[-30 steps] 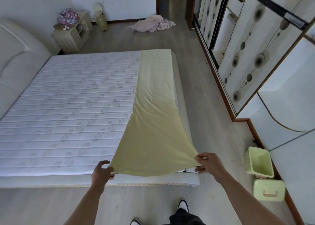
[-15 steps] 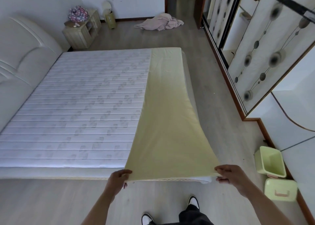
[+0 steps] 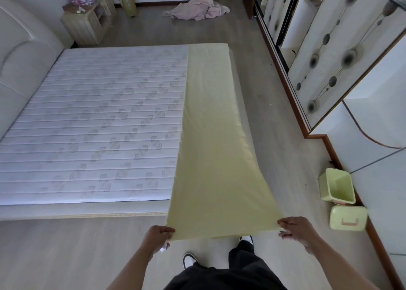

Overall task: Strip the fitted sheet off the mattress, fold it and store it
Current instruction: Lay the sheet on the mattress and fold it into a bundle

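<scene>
Two hands: both closed on the near edge of the fitted sheet (image 3: 215,157), one at each corner.
Left hand (image 3: 157,238): fingers curled over the near left corner, thumb on top, cloth pinched between.
Right hand (image 3: 295,229): fingers folded onto the near right corner, cloth nipped under the thumb.
Sheet state: pale yellow, folded to a long narrow strip, drawn flat with few creases.
Sheet position: far part lies on the right side of the mattress (image 3: 98,118); near part hangs clear of the bed's foot, above the floor (image 3: 66,256).
Long axis: runs from the hands away toward the far end of the mattress.
Mattress: white quilted top, bare left of the strip.
</scene>
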